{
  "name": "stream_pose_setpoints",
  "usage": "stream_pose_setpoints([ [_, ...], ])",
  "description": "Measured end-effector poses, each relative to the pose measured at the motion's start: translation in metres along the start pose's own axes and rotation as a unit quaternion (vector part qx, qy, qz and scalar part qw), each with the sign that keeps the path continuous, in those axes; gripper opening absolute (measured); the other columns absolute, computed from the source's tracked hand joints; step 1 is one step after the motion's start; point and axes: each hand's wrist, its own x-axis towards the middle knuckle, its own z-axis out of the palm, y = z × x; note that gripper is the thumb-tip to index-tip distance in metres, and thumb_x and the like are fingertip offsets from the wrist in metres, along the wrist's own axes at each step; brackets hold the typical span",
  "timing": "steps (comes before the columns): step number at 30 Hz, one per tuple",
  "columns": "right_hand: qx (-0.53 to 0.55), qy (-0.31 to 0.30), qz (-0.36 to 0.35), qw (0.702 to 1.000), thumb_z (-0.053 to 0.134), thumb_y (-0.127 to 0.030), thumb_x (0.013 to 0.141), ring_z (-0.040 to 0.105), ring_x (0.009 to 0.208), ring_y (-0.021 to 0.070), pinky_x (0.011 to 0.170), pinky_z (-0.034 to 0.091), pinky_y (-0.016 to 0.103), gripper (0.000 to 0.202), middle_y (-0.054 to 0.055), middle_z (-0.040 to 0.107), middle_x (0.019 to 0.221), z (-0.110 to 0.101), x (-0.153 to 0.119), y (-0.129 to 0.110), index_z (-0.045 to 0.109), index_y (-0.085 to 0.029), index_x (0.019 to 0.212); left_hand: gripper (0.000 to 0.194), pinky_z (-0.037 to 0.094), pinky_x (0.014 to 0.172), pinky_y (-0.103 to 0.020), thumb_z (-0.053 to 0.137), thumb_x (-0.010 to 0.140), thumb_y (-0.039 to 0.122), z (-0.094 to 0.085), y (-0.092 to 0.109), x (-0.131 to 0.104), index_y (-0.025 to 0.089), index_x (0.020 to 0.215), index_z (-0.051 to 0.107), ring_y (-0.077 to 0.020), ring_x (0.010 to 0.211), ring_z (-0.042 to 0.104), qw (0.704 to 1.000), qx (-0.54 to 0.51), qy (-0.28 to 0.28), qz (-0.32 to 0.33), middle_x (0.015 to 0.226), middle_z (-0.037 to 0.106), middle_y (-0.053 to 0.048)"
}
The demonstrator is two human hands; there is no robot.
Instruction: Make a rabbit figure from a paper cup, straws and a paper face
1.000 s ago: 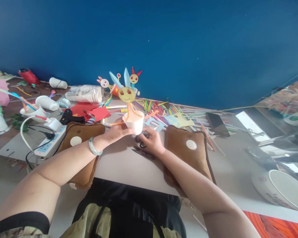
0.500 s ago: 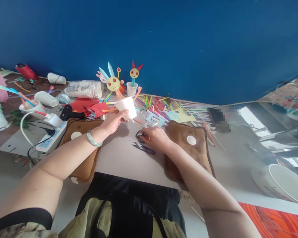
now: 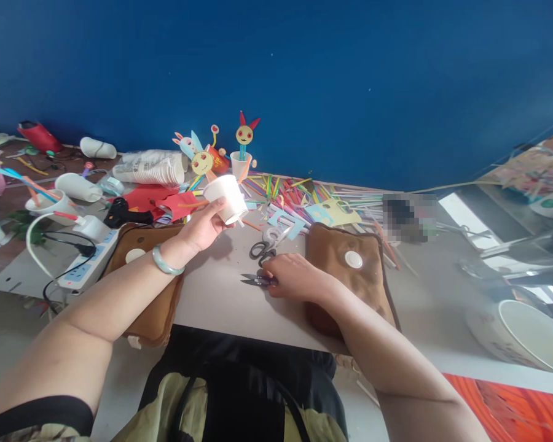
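My left hand (image 3: 204,226) is closed round a white paper cup (image 3: 225,197), which is tilted. A yellow smiling paper face (image 3: 202,162) with light blue ears rises behind the cup, and orange strips stick out at its sides. Over the table, my right hand (image 3: 289,276) has its fingers closed on the dark handle of small thread snips (image 3: 257,280), whose blades point left. Just above them lie dark-handled scissors (image 3: 259,250), beside a roll of clear tape (image 3: 274,235).
Brown cushions lie left (image 3: 159,294) and right (image 3: 345,288). A power strip (image 3: 86,261), glue gun (image 3: 124,213) and stacked cups (image 3: 152,169) are at left. Coloured strips (image 3: 299,190) and another cup figure (image 3: 244,136) stand near the blue wall. At right is a white bowl (image 3: 511,337).
My right hand has moved from the scissors down to the snips and taken hold of them. My left hand has tilted the cup, and the yellow face has dropped lower.
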Motion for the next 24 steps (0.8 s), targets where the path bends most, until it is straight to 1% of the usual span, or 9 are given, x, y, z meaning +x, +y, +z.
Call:
stream_pose_setpoints([
  [4,0.007,0.007,-0.021,1.0,0.061,-0.024,0.077,0.067,0.088,0.023,0.061,0.03,0.03,0.019,0.008,0.074,0.094,0.002,0.003,0.001,0.072,-0.02,0.092,0.06,0.053,0.058,-0.027,0.09,0.059,0.045,-0.001,0.0,0.0,0.016,0.106,0.066,-0.021,0.078,0.071,1.0,-0.01,0.004,-0.004,0.091,0.075,-0.007],
  [6,0.013,0.015,-0.035,0.999,0.062,-0.025,0.077,0.066,0.089,0.0225,0.061,0.03,0.03,0.021,0.008,0.074,0.096,0.004,0.004,0.0,0.072,-0.02,0.095,0.06,0.054,0.059,-0.028,0.089,0.06,0.044,-0.001,0.0,0.0,0.016,0.107,0.066,-0.0214,0.08,0.071,1.0,-0.01,0.003,-0.007,0.093,0.075,-0.007],
  [10,0.025,0.035,-0.057,0.997,0.062,-0.023,0.079,0.066,0.09,0.0212,0.062,0.031,0.029,0.024,0.007,0.073,0.101,0.006,0.007,-0.002,0.071,-0.02,0.101,0.06,0.054,0.06,-0.028,0.088,0.061,0.044,-0.002,0.0,0.001,0.015,0.109,0.066,-0.0218,0.083,0.071,1.0,-0.008,-0.001,-0.006,0.096,0.075,-0.009],
  [14,0.026,0.048,-0.066,0.996,0.062,-0.021,0.08,0.066,0.09,0.0204,0.062,0.031,0.029,0.021,0.007,0.073,0.102,0.007,0.008,-0.003,0.071,-0.019,0.1,0.062,0.054,0.059,-0.028,0.088,0.063,0.045,-0.003,0.0,0.001,0.015,0.113,0.066,-0.0217,0.083,0.071,1.0,-0.009,-0.006,-0.003,0.097,0.075,-0.008],
  [16,0.029,0.05,-0.069,0.996,0.065,-0.023,0.082,0.067,0.09,0.02,0.062,0.032,0.029,0.019,0.006,0.073,0.102,0.008,0.009,-0.003,0.071,-0.02,0.099,0.064,0.054,0.06,-0.028,0.088,0.063,0.045,-0.003,-0.001,0.001,0.015,0.114,0.066,-0.0216,0.083,0.071,1.0,-0.008,-0.003,-0.003,0.097,0.075,-0.009],
  [17,0.03,0.051,-0.069,0.996,0.066,-0.026,0.084,0.067,0.089,0.0199,0.062,0.032,0.028,0.018,0.006,0.074,0.101,0.008,0.01,-0.002,0.071,-0.02,0.099,0.064,0.054,0.06,-0.028,0.088,0.062,0.046,-0.004,-0.001,0.001,0.015,0.114,0.066,-0.0216,0.083,0.071,1.0,-0.008,-0.001,-0.003,0.097,0.075,-0.009],
  [19,0.022,0.065,-0.05,0.996,0.065,-0.038,0.09,0.068,0.089,0.0205,0.063,0.033,0.028,0.023,0.007,0.074,0.102,0.01,0.013,-0.001,0.071,-0.02,0.103,0.065,0.054,0.06,-0.028,0.088,0.062,0.046,-0.003,-0.001,0.002,0.016,0.115,0.065,-0.0218,0.083,0.071,1.0,-0.007,0.0,-0.004,0.097,0.075,-0.009],
  [21,-0.003,0.096,-0.003,0.995,0.056,-0.048,0.097,0.068,0.091,0.0224,0.064,0.034,0.029,0.034,0.009,0.074,0.103,0.012,0.016,0.001,0.068,-0.02,0.111,0.066,0.053,0.06,-0.028,0.088,0.062,0.045,-0.003,-0.001,0.002,0.016,0.116,0.065,-0.0223,0.083,0.071,1.0,-0.006,-0.002,-0.003,0.098,0.075,-0.009],
  [24,-0.047,0.13,0.071,0.988,0.039,-0.049,0.104,0.07,0.091,0.0254,0.065,0.035,0.03,0.041,0.01,0.074,0.103,0.017,0.021,0.003,0.062,-0.023,0.127,0.067,0.053,0.06,-0.028,0.088,0.063,0.045,-0.004,-0.001,0.002,0.016,0.118,0.065,-0.023,0.085,0.071,1.0,-0.004,-0.005,-0.003,0.099,0.075,-0.01],
])
